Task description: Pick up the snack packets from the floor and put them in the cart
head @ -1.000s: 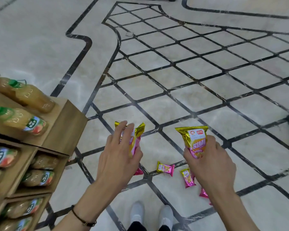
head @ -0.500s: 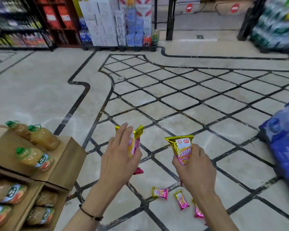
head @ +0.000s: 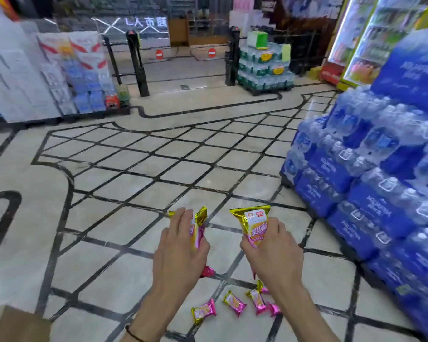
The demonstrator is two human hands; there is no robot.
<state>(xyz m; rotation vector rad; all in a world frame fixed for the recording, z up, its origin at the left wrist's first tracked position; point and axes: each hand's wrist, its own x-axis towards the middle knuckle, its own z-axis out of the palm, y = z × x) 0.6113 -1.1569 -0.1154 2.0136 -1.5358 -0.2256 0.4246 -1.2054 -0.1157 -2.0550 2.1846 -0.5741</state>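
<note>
While a brown corner point(head: 17, 327) pokes in at the lower left, the tiled floor point(head: 134, 193) beside it lies open back to a pallet of white and blue packs point(head: 59, 77) at the far left. Black gate posts point(head: 139, 65) stand behind that open stretch.

Left of centre, the left hand point(head: 178, 255) holds the left packet point(head: 198, 228) upright in the air, with its fingers point(head: 181, 223) laid over the front and gripping it. A pink wrapper end point(head: 206, 271) shows below the palm.

Under both wrists, the floor packets point(head: 234, 303) lie in a loose row on the tiles, close together. The rightmost are partly hidden by the right forearm.

The right hand point(head: 274, 255) grips the right packet point(head: 253, 223) by its lower half, label up, apart from the left one.

At the right edge a stepped stack of blue water packs point(head: 368, 193) walls off the floor and stands near the right hand.
</note>
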